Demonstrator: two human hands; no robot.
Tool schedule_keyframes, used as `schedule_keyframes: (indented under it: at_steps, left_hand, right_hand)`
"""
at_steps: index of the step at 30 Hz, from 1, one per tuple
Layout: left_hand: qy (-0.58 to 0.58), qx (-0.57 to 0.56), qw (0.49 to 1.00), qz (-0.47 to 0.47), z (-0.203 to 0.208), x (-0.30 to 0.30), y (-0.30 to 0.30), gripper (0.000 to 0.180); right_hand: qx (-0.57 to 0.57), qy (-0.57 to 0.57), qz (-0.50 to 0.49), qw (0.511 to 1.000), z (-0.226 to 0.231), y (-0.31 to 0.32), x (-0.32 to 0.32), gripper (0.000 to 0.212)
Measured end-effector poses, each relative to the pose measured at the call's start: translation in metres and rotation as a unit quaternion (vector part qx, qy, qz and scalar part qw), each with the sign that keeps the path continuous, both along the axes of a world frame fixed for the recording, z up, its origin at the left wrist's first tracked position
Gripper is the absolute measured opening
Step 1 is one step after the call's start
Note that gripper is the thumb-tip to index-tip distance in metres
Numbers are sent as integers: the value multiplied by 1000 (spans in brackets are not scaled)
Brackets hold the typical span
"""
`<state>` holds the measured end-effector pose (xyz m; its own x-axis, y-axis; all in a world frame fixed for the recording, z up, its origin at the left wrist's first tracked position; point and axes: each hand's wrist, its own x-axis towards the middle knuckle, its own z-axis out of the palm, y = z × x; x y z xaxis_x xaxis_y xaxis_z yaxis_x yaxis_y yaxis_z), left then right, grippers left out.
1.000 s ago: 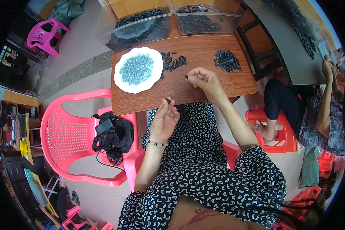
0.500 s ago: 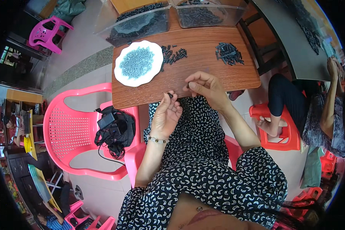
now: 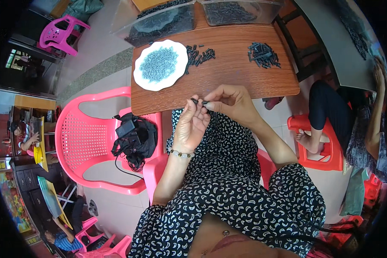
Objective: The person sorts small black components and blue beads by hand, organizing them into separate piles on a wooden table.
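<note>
My left hand [image 3: 191,124] is closed in a pinch on a small black piece [image 3: 194,101], palm turned up over my lap at the table's front edge. Close beside it, my right hand [image 3: 234,103] pinches another small dark piece [image 3: 205,102] between thumb and fingers; the two pieces almost meet. Beyond my hands on the brown table [image 3: 228,77] stands a white scalloped plate [image 3: 181,71] heaped with small clear-grey pieces [image 3: 159,63]. Right of the plate lie scattered short black pieces [image 3: 198,56]. Farther right sits a pile of black tube-like pieces [image 3: 263,55].
Two clear plastic bins [image 3: 163,32] full of black pieces line the table's far edge. A pink chair [image 3: 88,137] on my left bears a black bag with cables [image 3: 137,137]. At right a person sits on a red stool [image 3: 318,150] by a grey table [image 3: 352,64].
My right hand has come left and slightly down, bringing its dark piece up to the one in my left hand. The whole view has shifted a little.
</note>
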<state>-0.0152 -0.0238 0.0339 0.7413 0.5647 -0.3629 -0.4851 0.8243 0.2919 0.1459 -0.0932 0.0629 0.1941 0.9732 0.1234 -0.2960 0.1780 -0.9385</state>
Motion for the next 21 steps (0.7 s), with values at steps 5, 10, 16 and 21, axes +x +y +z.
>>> schedule_keyframes:
  at_steps: [5,10,16,21]
  left_hand:
    - [-19,34,999,9,3,0,-3,25]
    - [-17,56,998,6,2,-1,-6,25]
    - [-35,59,998,6,4,-2,-7,25]
    - [-59,59,996,8,5,-1,-8,23]
  right_hand:
    - [-3,-45,-9,999,-2,0,-3,15]
    - [-18,-127,-3,992,2,-2,-3,14]
    - [-3,-136,-16,991,4,-2,-6,14]
    - [-13,-111,-11,994,3,-2,-7,14]
